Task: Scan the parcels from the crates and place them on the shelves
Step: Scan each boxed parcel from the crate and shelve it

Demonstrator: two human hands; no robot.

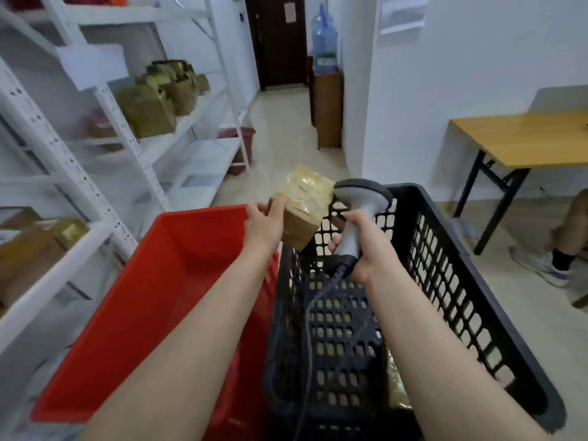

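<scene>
By shelves (105,100), black crate (451,246) with parcel (396,388); left hand (264,229) pinching taped box (305,208), right hand (367,251) gripping scanner (359,202).

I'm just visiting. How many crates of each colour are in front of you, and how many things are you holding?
Red crate: 1
Black crate: 1
Parcel, gripped by the left hand: 1
Scanner, gripped by the right hand: 1
Total: 4

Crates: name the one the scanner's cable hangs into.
The black crate on the right, with perforated walls: the cable from the scanner in the right hand drops inside it. The red crate beside it has solid walls and no cable.
</scene>
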